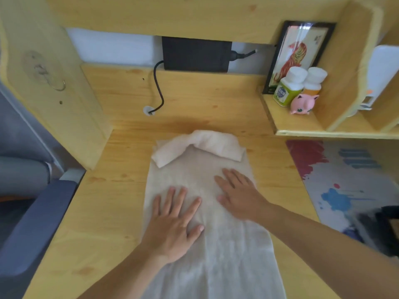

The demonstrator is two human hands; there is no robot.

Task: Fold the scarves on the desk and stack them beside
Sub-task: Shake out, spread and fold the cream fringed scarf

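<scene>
A long white scarf [216, 262] lies flat down the middle of the wooden desk [103, 212], reaching the near edge. Its far end [198, 145] is bunched and rolled over on itself. My left hand [172, 225] presses flat on the scarf's left half with straight, spread fingers. On the scarf's right half, a little farther away, my right hand [239, 195] lies flat with fingers together, pointing up and left. Neither hand holds any cloth.
A paint-splash mat [349, 184] covers the desk's right side, with a dark object [386, 229] at its near corner. A raised shelf [298, 126] holds two bottles [289, 87], a pink toy [302, 103] and a framed picture [298, 50]. A black box [194, 53] and cable [158, 91] sit at the back.
</scene>
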